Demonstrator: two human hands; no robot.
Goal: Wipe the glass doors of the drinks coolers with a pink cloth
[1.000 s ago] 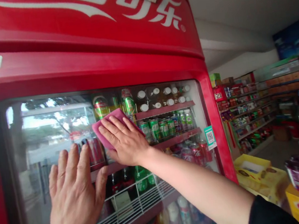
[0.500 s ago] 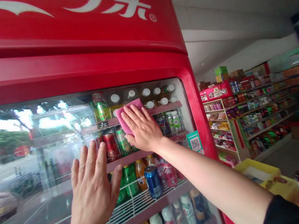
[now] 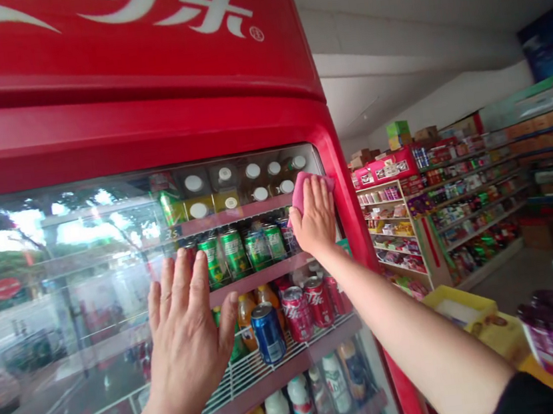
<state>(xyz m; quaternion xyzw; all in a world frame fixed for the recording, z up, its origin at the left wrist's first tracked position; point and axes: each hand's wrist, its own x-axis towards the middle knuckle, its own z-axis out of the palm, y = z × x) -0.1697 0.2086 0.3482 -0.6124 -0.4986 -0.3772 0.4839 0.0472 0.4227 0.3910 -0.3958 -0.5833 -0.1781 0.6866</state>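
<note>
A red Coca-Cola drinks cooler (image 3: 111, 133) fills the left of the view, with a glass door (image 3: 63, 273) reflecting a street and trees. My right hand (image 3: 312, 212) presses a pink cloth (image 3: 303, 188) flat against the glass, near the door's upper right corner. My left hand (image 3: 191, 331) rests flat on the same glass, fingers spread, holding nothing. Behind the glass, shelves carry green cans (image 3: 234, 254), red cans (image 3: 297, 314), a blue can (image 3: 268, 333) and bottles (image 3: 301, 409).
To the right of the cooler, store shelves (image 3: 473, 210) of packaged goods line the wall. Nearer, a yellow box (image 3: 457, 302) and purple-and-white tubs (image 3: 550, 341) stand on a yellow-topped stack. A grey floor runs between them.
My right hand has slid the pink cloth rightward and up toward the door's corner. My left hand stays on the glass, and the view has turned slightly, shifting the cooler left.
</note>
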